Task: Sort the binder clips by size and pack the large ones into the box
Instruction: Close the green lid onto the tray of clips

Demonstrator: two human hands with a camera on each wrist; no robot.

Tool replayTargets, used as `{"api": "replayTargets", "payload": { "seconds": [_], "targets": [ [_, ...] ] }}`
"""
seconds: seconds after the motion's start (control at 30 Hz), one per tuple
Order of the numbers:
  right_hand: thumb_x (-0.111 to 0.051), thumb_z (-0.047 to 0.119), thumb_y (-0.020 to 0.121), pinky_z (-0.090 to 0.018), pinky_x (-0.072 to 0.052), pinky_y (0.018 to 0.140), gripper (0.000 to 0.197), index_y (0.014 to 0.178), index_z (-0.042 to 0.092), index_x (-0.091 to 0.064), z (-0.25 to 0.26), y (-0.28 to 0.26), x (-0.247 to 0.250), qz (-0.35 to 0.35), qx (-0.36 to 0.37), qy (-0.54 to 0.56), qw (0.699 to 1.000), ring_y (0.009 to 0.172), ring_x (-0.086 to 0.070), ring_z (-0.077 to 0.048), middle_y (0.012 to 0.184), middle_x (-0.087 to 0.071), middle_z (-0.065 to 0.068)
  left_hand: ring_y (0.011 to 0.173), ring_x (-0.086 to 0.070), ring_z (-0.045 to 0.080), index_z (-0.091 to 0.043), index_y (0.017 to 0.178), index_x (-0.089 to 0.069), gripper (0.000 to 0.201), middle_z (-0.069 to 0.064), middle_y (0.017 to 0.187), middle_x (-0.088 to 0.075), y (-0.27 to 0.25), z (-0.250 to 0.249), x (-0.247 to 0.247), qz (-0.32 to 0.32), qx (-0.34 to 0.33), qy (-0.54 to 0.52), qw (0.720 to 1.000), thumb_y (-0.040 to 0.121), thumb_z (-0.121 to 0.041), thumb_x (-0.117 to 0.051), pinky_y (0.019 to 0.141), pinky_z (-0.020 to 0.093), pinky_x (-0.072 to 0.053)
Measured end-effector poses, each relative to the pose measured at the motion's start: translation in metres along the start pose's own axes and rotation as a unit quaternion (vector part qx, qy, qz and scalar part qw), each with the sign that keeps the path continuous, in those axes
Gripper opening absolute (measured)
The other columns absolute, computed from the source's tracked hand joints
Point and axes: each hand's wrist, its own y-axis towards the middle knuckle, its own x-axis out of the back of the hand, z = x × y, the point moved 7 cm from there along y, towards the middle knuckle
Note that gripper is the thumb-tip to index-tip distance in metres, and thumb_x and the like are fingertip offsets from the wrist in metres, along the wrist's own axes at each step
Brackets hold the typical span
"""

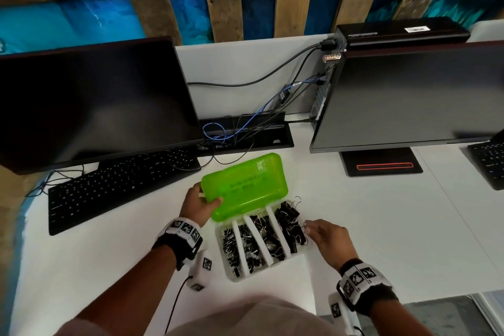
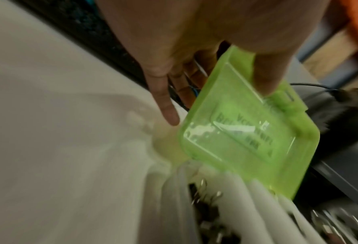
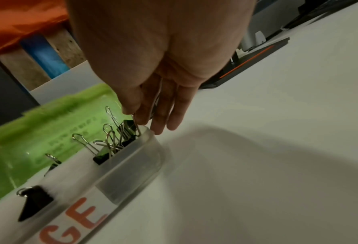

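A translucent white box (image 1: 261,270) stands on the white desk, its compartments holding black binder clips sorted by size. The largest clips (image 1: 289,219) fill the rightmost compartment; that wall (image 3: 132,165) carries orange letters ending in "GE". The green lid (image 1: 245,185) is hinged open and tilted up. My left hand (image 1: 204,198) grips the lid's left end, thumb on the inside (image 2: 265,79) and fingers behind. My right hand (image 1: 311,228) is at the box's right end, and its thumb and forefinger (image 3: 140,118) pinch the wire handle of a large clip (image 3: 136,126) standing in that compartment.
A black keyboard (image 1: 114,185) lies left of the box under a dark monitor (image 1: 90,101). A second monitor (image 1: 409,95) with its stand (image 1: 381,163) is at the right, another keyboard (image 1: 488,161) at the far right. A cable tray (image 1: 245,133) sits behind the box.
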Motion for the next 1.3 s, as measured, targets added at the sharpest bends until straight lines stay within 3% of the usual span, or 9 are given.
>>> {"api": "replayTargets", "payload": {
  "seconds": [0.13,0.3,0.4,0.53,0.67,0.77,0.9,1.1,1.3],
  "targets": [
    [-0.063,0.004,0.087,0.001,-0.041,0.076,0.029,0.101,0.028,-0.071,-0.001,-0.006,0.001,-0.015,0.016,0.026,0.999,0.088,-0.059,0.013,0.098,-0.069,0.011,0.107,-0.052,0.013,-0.033,0.110,-0.046,0.050,-0.002,0.117,-0.050,-0.067,-0.034,0.002,0.079,-0.191,0.012,0.978,0.067,-0.046,-0.070,0.082,0.031,-0.053],
    [-0.045,-0.022,0.076,-0.019,-0.047,0.089,0.059,0.111,0.020,-0.066,-0.006,-0.006,-0.007,0.006,-0.037,0.089,0.995,0.105,-0.061,-0.007,0.124,-0.060,0.003,0.117,-0.039,0.007,-0.034,0.114,-0.052,0.058,-0.013,0.122,-0.045,-0.120,-0.026,-0.026,0.177,-0.364,0.224,0.887,0.066,-0.061,-0.071,0.100,0.025,-0.036],
    [-0.041,-0.024,0.077,-0.032,-0.047,0.085,0.070,0.135,0.015,-0.044,-0.014,-0.005,-0.013,-0.001,-0.111,0.170,0.979,0.109,-0.056,-0.023,0.134,-0.053,-0.004,0.120,-0.030,0.005,-0.037,0.121,-0.045,0.075,-0.016,0.126,-0.040,-0.131,-0.014,-0.042,0.162,-0.380,0.325,0.851,0.058,-0.069,-0.070,0.106,0.025,-0.029],
    [-0.039,-0.023,0.081,-0.027,-0.038,0.095,0.075,0.146,0.013,-0.027,0.003,0.002,-0.016,0.021,-0.106,0.172,0.979,0.120,-0.044,-0.014,0.138,-0.044,0.000,0.134,-0.022,0.010,-0.038,0.134,-0.032,0.080,-0.013,0.140,-0.032,-0.132,-0.015,-0.052,0.156,-0.378,0.386,0.827,0.064,-0.062,-0.063,0.113,0.036,-0.027],
    [-0.040,-0.019,0.080,-0.026,-0.032,0.103,0.080,0.147,0.022,-0.026,0.018,0.008,-0.015,0.066,-0.093,0.119,0.986,0.127,-0.039,-0.009,0.135,-0.046,0.003,0.127,-0.035,0.000,-0.035,0.136,-0.033,0.066,-0.020,0.137,-0.030,-0.126,-0.034,-0.044,0.157,-0.334,0.286,0.884,0.078,-0.046,-0.063,0.110,0.027,-0.034],
    [-0.043,-0.018,0.078,-0.028,-0.043,0.092,0.081,0.144,0.026,-0.027,0.024,0.005,-0.020,0.064,-0.092,0.122,0.986,0.122,-0.045,-0.015,0.127,-0.051,0.001,0.124,-0.035,-0.010,-0.036,0.136,-0.033,0.068,-0.028,0.137,-0.027,-0.116,-0.045,-0.035,0.137,-0.287,0.220,0.922,0.078,-0.045,-0.066,0.107,0.015,-0.030],
    [-0.052,-0.009,0.079,-0.043,-0.047,0.096,0.074,0.143,0.020,-0.027,0.030,0.008,-0.022,0.029,-0.096,0.107,0.989,0.115,-0.048,-0.021,0.124,-0.037,0.002,0.125,-0.036,-0.008,-0.038,0.137,-0.030,0.068,-0.030,0.137,-0.024,-0.116,-0.044,-0.039,0.166,-0.280,0.240,0.915,0.078,-0.050,-0.064,0.107,0.019,-0.032],
    [-0.050,-0.010,0.070,-0.028,-0.046,0.059,0.053,0.118,0.012,-0.052,0.047,0.017,-0.029,0.047,-0.094,0.110,0.988,0.070,-0.055,-0.020,0.089,-0.062,-0.010,0.126,-0.033,-0.011,-0.034,0.138,-0.032,0.066,-0.023,0.137,-0.029,-0.118,-0.049,-0.043,0.172,-0.291,0.226,0.914,0.081,-0.045,-0.064,0.111,0.018,-0.030],
    [-0.055,-0.005,0.080,-0.026,-0.041,0.076,0.059,0.131,0.022,-0.041,0.046,-0.001,-0.028,0.022,-0.117,0.151,0.981,0.098,-0.051,-0.020,0.111,-0.055,-0.003,0.134,-0.029,0.000,-0.048,0.138,-0.024,0.068,-0.028,0.142,-0.024,-0.126,-0.039,-0.053,0.201,-0.297,0.283,0.890,0.079,-0.054,-0.059,0.114,0.028,-0.028]
  ]
}}
